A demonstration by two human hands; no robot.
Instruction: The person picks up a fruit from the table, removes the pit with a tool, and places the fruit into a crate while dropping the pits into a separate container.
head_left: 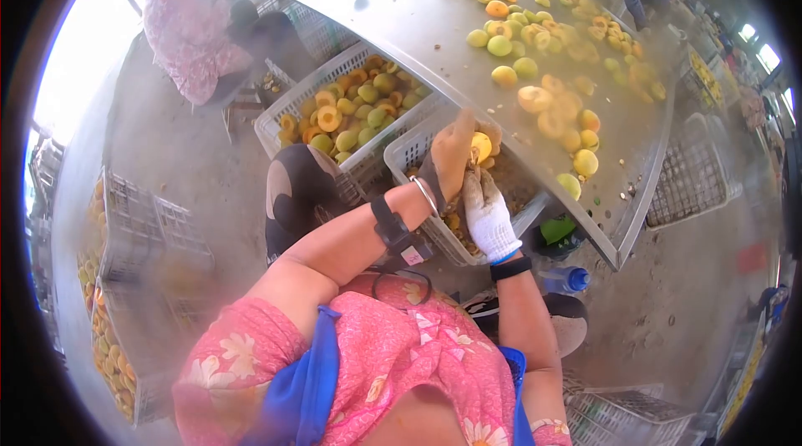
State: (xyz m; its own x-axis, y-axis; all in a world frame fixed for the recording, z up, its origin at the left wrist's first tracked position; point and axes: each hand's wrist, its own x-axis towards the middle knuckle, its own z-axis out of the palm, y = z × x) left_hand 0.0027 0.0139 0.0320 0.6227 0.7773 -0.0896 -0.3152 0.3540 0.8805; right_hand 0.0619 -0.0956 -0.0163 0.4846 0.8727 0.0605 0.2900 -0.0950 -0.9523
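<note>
My left hand (451,154) is bare, with a bracelet at the wrist, and its fingers are wrapped round a yellow fruit (481,148). Just below the fruit, my right hand (489,216) wears a white glove with dirty fingertips. Its fingers are pressed together against the fruit's near side; what they pinch is too small to name. Both hands are over a light plastic crate (408,154) with brownish pieces inside, beside the metal table's edge. Many whole and halved fruits (499,46) lie on the metal table (434,70).
A crate (271,120) full of fruit stands left of my hands. More fruit crates (138,237) are stacked at far left. A blue bottle (576,280) is near my right wrist. An empty crate (689,174) stands at right. A person (188,37) sits at upper left.
</note>
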